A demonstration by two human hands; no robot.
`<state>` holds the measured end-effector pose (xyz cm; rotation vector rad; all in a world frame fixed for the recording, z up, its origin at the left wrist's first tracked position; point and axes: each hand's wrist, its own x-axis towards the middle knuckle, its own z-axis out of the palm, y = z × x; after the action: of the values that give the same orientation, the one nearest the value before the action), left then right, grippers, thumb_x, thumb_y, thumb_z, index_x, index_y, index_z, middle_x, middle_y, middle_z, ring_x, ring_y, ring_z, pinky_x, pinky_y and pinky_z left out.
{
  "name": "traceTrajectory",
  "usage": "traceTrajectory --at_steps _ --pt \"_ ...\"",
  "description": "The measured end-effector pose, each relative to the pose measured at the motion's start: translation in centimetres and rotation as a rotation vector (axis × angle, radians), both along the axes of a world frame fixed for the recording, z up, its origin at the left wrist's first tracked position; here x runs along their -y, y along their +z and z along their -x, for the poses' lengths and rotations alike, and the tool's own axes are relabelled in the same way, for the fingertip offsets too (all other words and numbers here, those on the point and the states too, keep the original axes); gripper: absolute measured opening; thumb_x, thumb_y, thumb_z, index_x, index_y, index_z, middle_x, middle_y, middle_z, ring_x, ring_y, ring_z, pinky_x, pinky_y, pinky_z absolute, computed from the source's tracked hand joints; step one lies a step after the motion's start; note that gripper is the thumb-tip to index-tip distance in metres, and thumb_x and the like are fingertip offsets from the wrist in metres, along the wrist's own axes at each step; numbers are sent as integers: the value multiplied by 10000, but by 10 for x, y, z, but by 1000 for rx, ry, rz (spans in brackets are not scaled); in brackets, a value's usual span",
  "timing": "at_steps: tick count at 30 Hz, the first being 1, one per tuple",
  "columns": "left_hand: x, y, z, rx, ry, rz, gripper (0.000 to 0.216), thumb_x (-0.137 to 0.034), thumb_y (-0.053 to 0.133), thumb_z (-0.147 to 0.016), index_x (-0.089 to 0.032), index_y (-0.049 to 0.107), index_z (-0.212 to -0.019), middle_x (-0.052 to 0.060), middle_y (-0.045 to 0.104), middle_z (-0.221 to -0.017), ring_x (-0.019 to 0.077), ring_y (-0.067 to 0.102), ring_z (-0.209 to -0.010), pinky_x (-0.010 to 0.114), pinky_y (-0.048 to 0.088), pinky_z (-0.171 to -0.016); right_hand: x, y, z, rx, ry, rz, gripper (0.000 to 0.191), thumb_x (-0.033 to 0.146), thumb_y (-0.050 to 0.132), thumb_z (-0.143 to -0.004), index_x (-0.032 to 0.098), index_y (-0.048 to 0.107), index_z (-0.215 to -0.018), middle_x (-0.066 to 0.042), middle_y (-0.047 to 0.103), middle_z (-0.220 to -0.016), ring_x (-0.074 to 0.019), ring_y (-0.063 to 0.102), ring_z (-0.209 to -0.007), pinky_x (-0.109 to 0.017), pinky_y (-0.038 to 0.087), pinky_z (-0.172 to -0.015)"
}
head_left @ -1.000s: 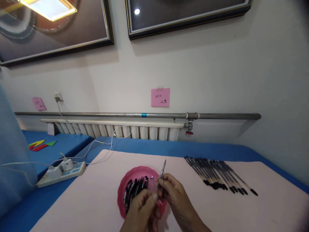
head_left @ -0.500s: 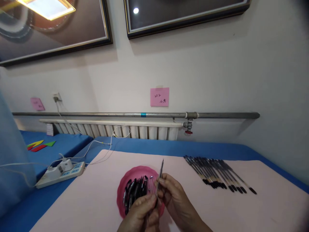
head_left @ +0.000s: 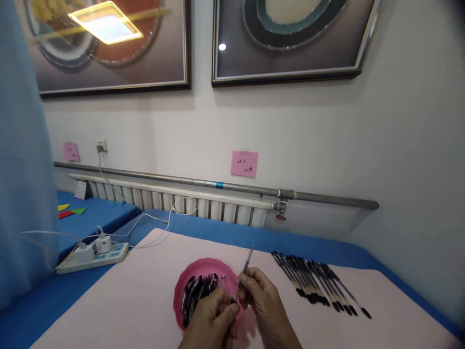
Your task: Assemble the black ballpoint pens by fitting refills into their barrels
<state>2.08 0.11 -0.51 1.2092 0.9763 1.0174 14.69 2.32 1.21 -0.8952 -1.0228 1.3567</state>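
Observation:
My right hand point(head_left: 263, 300) pinches a slim pen point(head_left: 247, 261) in its fingertips, with the point tilted up and away from me. My left hand point(head_left: 212, 320) is closed beside the pen's lower end. A small black pen part point(head_left: 234, 301) shows at its fingertips; its exact shape is mostly hidden. Just behind both hands stands a pink scalloped bowl point(head_left: 203, 262), partly covered by the left hand. In it lie several black pen pieces point(head_left: 194, 293) and a few clear ones point(head_left: 223, 283). To the right, several pens point(head_left: 312, 278) lie side by side, black ends towards me.
A pink sheet point(head_left: 119, 300) covers most of the blue table point(head_left: 203, 228). At left lie a power strip point(head_left: 109, 257) with plugged-in chargers and loose white cables point(head_left: 156, 216). A radiator point(head_left: 203, 207) and pipe run along the wall. A blue curtain point(head_left: 27, 145) hangs at left.
My head view has tilted up and shifted, so the scene sits lower. My left hand has drawn slightly off the pen, and a black part now shows at its fingertips. The right hand keeps its pinch.

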Motion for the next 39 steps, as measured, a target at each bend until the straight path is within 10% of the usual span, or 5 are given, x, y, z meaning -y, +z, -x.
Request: traceTrajectory --at_steps 7,18,23,28,39 --pt "13 -9 -20 164 -194 121 499 -639 522 -677 -142 563 -694 -38 484 -390 68 393 -323 182 219 -362 25 -12 -34 -70 -125 29 221 380 667 -659 187 561 -679 33 576 -576 -100 491 -488 -225 376 -482" --pt "-12 12 21 -470 311 -78 200 -298 627 -673 -180 607 -833 0 599 -663 146 537 -598 244 371 -561 53 -30 -49 98 -17 22 101 268 543 -642 174 580 -649 53 524 -510 -82 428 -415 -213 301 -423" --pt "8 24 -26 -78 61 6 433 -542 518 -744 -153 603 -914 -96 362 -496 46 231 -365 198 198 -377 60 -33 -42 179 118 -42 88 226 464 -613 196 545 -594 80 436 -458 -91 397 -419 -221 298 -440" --pt "7 19 -46 109 126 -3 459 -555 665 -606 -137 573 -772 -124 309 -449 28 217 -359 185 166 -365 64 -35 -40 224 143 -71 103 198 420 -615 213 494 -545 85 364 -445 -93 344 -428 -222 250 -437" --pt "-54 60 37 -256 381 -78 331 -472 595 -744 -153 516 -701 -125 326 -413 39 296 -345 189 255 -381 57 -47 -55 366 104 -25 108 186 537 -622 215 612 -549 71 446 -449 -99 359 -450 -222 223 -450"
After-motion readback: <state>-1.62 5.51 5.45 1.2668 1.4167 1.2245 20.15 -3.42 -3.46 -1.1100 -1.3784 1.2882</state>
